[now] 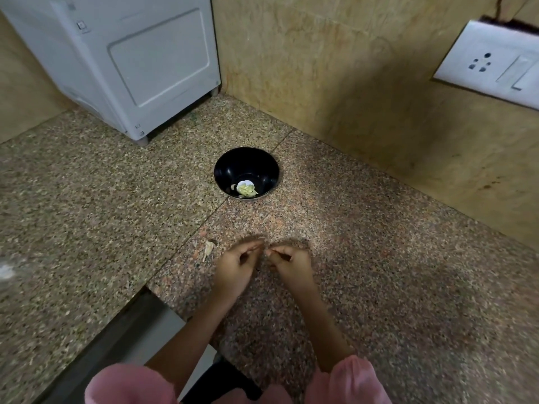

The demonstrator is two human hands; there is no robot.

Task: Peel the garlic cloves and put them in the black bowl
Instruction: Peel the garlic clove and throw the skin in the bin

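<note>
A white appliance (122, 62) stands behind the black bowl (246, 163) and to its left, on the speckled worktop (379, 258). Some peel scraps (208, 249) lie in front of the bowl, a little left. The left hand (234, 268), in front of the bowl, has curled fingers. Peeled garlic cloves (247, 189) lie inside the bowl. The right hand (291, 265) is curled too, its fingertips almost meeting the left ones; I cannot tell if they pinch a clove. A wall socket (490, 61) is far right of the bowl.

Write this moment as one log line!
left hand: fingers curled, contents blurred | right hand: same, fingertips meet left's | black bowl: holds peeled garlic | counter: peel scraps beside left hand
</note>
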